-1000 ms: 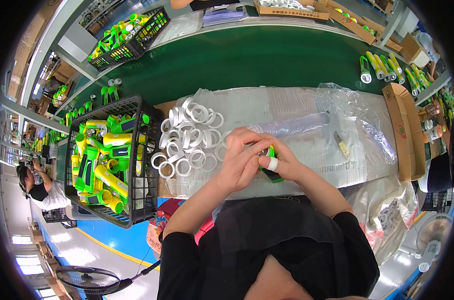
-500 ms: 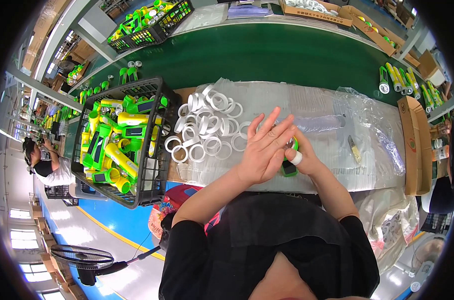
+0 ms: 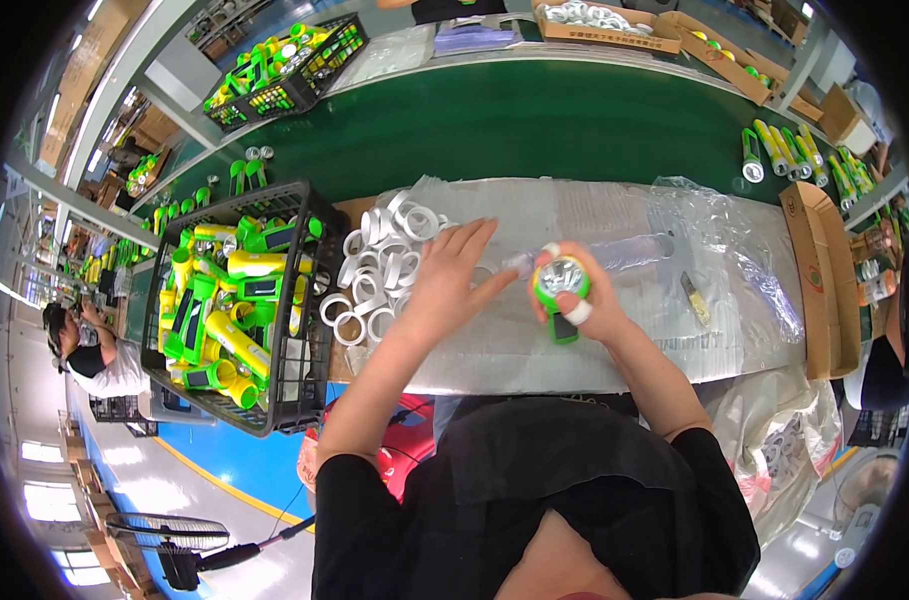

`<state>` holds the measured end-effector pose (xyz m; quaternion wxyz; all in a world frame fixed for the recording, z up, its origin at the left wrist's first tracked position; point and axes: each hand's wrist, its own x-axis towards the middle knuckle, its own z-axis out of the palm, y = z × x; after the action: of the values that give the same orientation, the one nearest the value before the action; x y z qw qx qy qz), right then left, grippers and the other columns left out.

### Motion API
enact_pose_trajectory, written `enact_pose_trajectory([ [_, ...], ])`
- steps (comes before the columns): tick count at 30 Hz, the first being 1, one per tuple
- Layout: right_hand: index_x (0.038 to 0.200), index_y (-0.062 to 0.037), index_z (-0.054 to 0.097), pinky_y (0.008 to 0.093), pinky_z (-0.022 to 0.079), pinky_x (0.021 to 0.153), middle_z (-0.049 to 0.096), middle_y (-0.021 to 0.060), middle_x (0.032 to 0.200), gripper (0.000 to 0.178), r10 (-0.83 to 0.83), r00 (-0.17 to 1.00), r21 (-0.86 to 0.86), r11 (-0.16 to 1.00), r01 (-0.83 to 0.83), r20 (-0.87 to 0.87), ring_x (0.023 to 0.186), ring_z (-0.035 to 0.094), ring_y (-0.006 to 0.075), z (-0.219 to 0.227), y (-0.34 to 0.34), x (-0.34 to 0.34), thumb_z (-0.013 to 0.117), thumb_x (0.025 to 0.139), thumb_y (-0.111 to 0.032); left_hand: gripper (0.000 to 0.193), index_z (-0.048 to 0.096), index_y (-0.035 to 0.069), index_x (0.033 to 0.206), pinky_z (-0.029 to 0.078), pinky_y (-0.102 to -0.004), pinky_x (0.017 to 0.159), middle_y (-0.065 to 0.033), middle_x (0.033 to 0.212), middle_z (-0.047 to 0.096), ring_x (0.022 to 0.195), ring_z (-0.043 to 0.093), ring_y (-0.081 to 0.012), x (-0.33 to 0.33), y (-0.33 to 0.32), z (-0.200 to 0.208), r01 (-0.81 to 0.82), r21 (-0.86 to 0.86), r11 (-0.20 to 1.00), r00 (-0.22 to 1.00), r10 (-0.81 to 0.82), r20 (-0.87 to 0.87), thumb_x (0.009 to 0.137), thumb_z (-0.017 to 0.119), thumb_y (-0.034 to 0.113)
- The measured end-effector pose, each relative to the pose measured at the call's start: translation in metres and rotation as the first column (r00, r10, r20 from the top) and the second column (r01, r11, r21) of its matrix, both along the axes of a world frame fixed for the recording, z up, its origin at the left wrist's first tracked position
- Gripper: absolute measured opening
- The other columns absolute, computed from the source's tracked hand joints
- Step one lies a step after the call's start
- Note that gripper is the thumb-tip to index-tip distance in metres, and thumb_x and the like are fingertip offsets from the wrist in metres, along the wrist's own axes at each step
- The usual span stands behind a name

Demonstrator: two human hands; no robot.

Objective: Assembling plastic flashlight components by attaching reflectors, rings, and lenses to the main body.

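My right hand (image 3: 592,305) is closed round a green and yellow flashlight (image 3: 560,282), its shiny reflector end facing up and a dark panel on its body. A white wrap shows on this hand's fingers. To the left, my left hand (image 3: 452,278) reaches over the right side of a heap of white plastic rings (image 3: 382,240). Its fingers are stretched out and apart, and no ring shows in them. Some rings lie hidden under that hand and wrist.
At left stands a black crate (image 3: 292,375) full of green and yellow flashlights. Plastic-covered cardboard (image 3: 514,360) lies before me, with a small yellow-handled knife (image 3: 694,300) on it. An open carton (image 3: 819,280) borders it at right. Beyond runs a green belt (image 3: 534,120).
My hands have come apart. The left moved left to the rings; the right turned the flashlight's reflector into view. A person's torso now shows at the far side.
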<state>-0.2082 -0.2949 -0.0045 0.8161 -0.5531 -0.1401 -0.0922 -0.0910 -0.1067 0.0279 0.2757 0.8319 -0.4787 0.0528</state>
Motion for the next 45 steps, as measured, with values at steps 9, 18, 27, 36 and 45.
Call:
enact_pose_trajectory([
  [9, 0.120, -0.0072, 0.048, 0.0289, 0.052, 0.065, 0.057, 0.0046, 0.094, 0.036, 0.039, 0.998, -0.029, 0.999, -0.041, -0.053, 0.073, 0.059, 0.0124, 0.001, 0.005, 0.002, 0.064, 0.088, -0.009, 0.060, 0.053, 0.016, 0.138, 0.045, -0.0394, 0.092, -0.0155, 0.121, 0.056, 0.112, 0.055, -0.0264, 0.021, 0.012, -0.007, 0.186, 0.194, 0.963, 0.982, -0.185, -0.027, 0.083, 0.073, 0.025],
  [18, 0.123, -0.0064, 0.048, 0.0269, 0.051, 0.065, 0.060, 0.0041, 0.097, 0.036, -0.147, 0.986, -0.202, 0.966, 0.159, 0.074, 0.074, 0.061, 0.0109, 0.001, 0.007, 0.012, 0.064, 0.092, -0.015, 0.029, 0.070, 0.009, 0.084, 0.051, -0.0340, 0.079, -0.0113, 0.113, 0.063, 0.104, 0.061, -0.0263, -0.025, -0.009, 0.039, 0.142, -0.525, 0.839, 0.933, -0.291, -0.212, 0.063, 0.089, 0.014],
  [27, 0.138, -0.0061, 0.042, 0.0338, 0.049, 0.091, 0.057, 0.0085, 0.120, 0.054, -0.175, 0.981, -0.133, 0.974, 0.184, 0.080, 0.108, 0.058, 0.0185, -0.013, 0.002, 0.010, 0.061, 0.096, -0.033, 0.040, 0.075, 0.013, 0.093, 0.047, -0.0349, 0.069, -0.0059, 0.109, 0.062, 0.092, 0.056, -0.0248, -0.026, -0.019, 0.040, 0.234, -0.355, 0.905, 0.971, -0.237, 0.036, 0.057, 0.090, 0.021],
  [36, 0.121, -0.0083, 0.062, 0.0372, 0.053, 0.085, 0.064, 0.0122, 0.118, 0.055, -0.140, 0.885, -0.696, 0.568, 0.439, 0.444, 0.104, 0.065, 0.0288, 0.059, -0.061, -0.015, 0.085, 0.072, -0.017, 0.051, 0.067, 0.013, 0.108, 0.052, -0.0426, 0.080, -0.0119, 0.113, 0.062, 0.099, 0.062, -0.0325, -0.037, -0.037, 0.046, 0.326, -0.264, 0.908, 0.939, -0.344, -0.022, 0.063, 0.088, 0.023],
  [45, 0.102, -0.0012, 0.060, 0.0416, 0.049, 0.073, 0.057, 0.0111, 0.098, 0.033, 0.145, 0.989, -0.993, 0.117, -0.017, 0.000, 0.087, 0.061, 0.0323, 0.139, -0.064, -0.013, 0.074, 0.074, -0.013, 0.038, 0.058, 0.008, 0.100, 0.053, -0.0401, 0.074, -0.0111, 0.097, 0.068, 0.090, 0.067, -0.0316, -0.053, -0.059, 0.030, 0.277, -0.342, 0.898, 0.919, -0.351, -0.178, 0.071, 0.082, 0.010],
])
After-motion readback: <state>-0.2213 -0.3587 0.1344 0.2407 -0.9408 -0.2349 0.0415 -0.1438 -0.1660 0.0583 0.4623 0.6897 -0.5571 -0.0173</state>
